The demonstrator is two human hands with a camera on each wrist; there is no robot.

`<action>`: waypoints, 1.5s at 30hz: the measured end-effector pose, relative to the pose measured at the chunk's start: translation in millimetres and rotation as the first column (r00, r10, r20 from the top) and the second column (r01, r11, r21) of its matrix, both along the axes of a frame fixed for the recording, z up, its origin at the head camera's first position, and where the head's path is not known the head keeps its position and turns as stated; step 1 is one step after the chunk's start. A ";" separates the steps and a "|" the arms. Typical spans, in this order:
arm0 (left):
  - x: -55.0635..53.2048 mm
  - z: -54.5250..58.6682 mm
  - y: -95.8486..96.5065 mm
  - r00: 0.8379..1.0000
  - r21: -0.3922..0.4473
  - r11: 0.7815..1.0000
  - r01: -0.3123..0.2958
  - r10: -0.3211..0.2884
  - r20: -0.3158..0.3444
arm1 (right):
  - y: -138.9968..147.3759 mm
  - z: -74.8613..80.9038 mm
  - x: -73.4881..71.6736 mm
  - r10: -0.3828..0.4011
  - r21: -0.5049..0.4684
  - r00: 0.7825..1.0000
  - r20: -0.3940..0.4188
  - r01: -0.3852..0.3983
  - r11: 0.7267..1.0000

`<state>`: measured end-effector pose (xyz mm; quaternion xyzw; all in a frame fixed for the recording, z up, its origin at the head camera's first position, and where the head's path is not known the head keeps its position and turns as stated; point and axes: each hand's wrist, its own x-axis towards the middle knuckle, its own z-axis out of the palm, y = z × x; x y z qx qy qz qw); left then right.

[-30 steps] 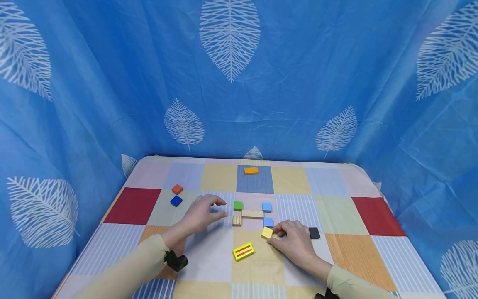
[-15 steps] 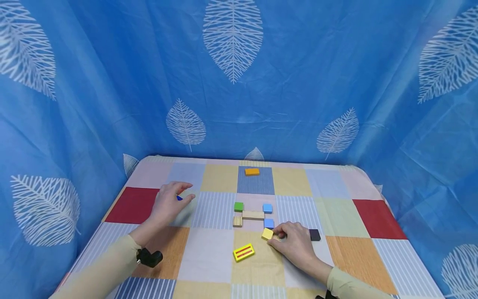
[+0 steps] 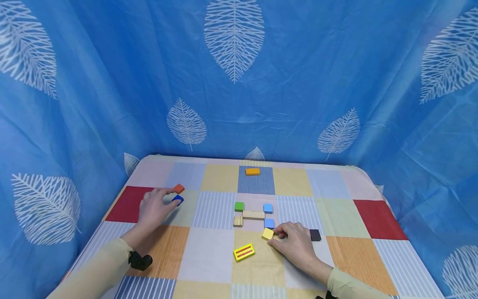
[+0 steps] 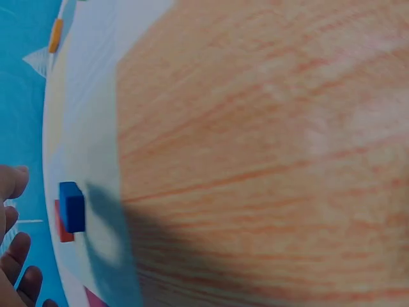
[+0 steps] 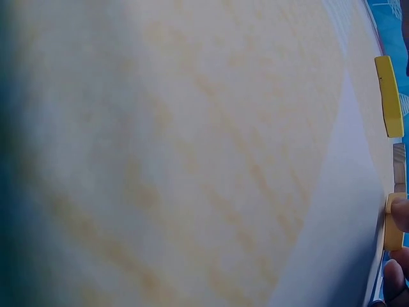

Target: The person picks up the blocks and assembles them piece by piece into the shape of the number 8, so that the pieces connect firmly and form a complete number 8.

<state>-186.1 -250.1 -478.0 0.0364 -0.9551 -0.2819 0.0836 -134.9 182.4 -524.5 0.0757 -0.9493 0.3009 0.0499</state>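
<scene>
My left hand (image 3: 152,209) is at the far left of the table, thumb and fingers apart around a dark blue block (image 3: 178,200). In the left wrist view a gap shows between the fingers and that dark blue block (image 4: 72,208). Just behind it lies a red-orange block (image 3: 179,188), near the index fingertip. My right hand (image 3: 296,243) rests on the table and pinches a small yellow block (image 3: 267,234) between thumb and index finger. The right wrist view shows a fingertip over the yellow block (image 5: 393,236). A black block (image 3: 315,235) lies beside that hand's knuckles.
Mid-table, a plain wooden bar (image 3: 253,215) lies between a green block (image 3: 239,206), a striped wooden block (image 3: 237,221) and two light blue blocks (image 3: 268,208). A yellow block with red stripes (image 3: 244,252) lies nearer, an orange block (image 3: 252,171) at the back. Blue curtains (image 3: 239,104) surround the table.
My left hand has swung left from beside the middle blocks to the dark blue and red-orange blocks. My right hand has stayed at the yellow block.
</scene>
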 end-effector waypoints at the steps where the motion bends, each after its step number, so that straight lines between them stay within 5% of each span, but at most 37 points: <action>1: 0.4 -2.0 -0.7 1.000 -0.001 1.000 0.000 0.000 0.012 | 0.0 0.1 0.1 -0.001 -0.002 1.000 0.000 0.001 1.000; 10: 4.3 -15.3 -4.8 0.999 0.018 1.000 0.001 -0.002 0.051 | 0.2 -0.2 0.2 -0.001 -0.006 1.000 -0.008 0.001 1.000; 22: 2.4 -30.0 0.3 0.982 0.056 0.986 -0.159 0.152 0.114 | -0.3 0.2 -0.5 0.006 0.000 1.000 -0.011 -0.006 1.000; 45: 0.2 -33.8 2.5 0.974 0.046 0.980 -0.194 0.187 0.131 | -0.6 3.4 0.7 -0.001 -0.003 1.000 0.014 0.001 1.000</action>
